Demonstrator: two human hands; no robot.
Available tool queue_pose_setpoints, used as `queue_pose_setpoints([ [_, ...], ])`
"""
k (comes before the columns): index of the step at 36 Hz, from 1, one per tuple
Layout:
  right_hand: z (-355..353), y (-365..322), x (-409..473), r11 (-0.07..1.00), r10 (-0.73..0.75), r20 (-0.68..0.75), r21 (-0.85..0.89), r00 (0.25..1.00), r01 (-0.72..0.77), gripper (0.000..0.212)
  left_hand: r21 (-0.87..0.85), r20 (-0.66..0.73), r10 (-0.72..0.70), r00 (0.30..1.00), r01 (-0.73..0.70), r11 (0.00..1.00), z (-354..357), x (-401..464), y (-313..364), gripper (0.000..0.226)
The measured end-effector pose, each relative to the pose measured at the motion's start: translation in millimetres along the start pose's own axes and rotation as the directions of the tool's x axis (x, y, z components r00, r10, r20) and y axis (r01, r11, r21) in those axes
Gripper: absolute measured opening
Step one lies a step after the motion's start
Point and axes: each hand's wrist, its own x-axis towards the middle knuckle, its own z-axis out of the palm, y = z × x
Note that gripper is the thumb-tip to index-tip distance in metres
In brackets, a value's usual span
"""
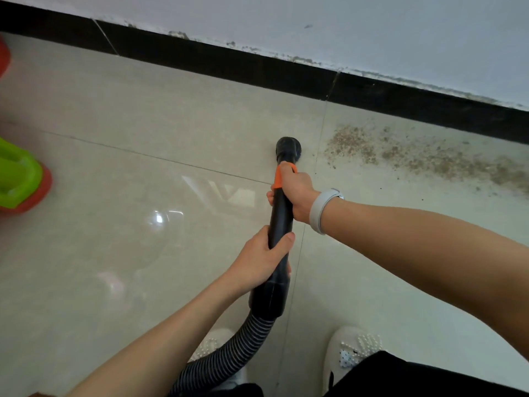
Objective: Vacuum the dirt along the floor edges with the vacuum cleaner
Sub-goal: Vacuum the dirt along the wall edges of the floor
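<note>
A black vacuum tube [279, 222] with an orange collar points away from me at the glossy tiled floor. Its round brush nozzle [288, 147] rests on the tile a little short of the black baseboard [229, 63]. My right hand [296, 193] grips the tube just behind the orange collar. Lower down, my left hand [263, 260] grips the same tube above the ribbed grey hose [226, 353]. A band of brown dirt [415, 156] lies along the baseboard, starting just right of the nozzle.
A green and red plastic object [20, 179] sits at the left edge, with another red piece [4, 57] above it. My two white shoes [353, 353] stand near the bottom. A grey wall [343, 27] rises above the baseboard.
</note>
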Motion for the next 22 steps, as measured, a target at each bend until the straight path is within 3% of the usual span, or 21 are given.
queue_pose_setpoints([
  [12,-25.2,15.2,-8.6,1.000,-0.005,-0.085,0.024,0.996,0.007,0.028,-0.018,0.115,-0.015,0.993,0.017,1.000,11.2,-10.5,-1.9,0.024],
  [16,-14.1,8.9,-6.8,1.000,-0.023,-0.069,0.006,0.997,0.024,0.028,-0.036,0.070,-0.005,0.998,0.008,0.999,3.7,-7.5,-0.2,0.022],
  [22,13.1,-5.7,-0.3,0.999,-0.029,0.078,-0.018,0.997,0.031,0.029,-0.057,-0.063,0.024,0.998,-0.027,0.998,-10.8,-0.1,-0.4,0.013],
])
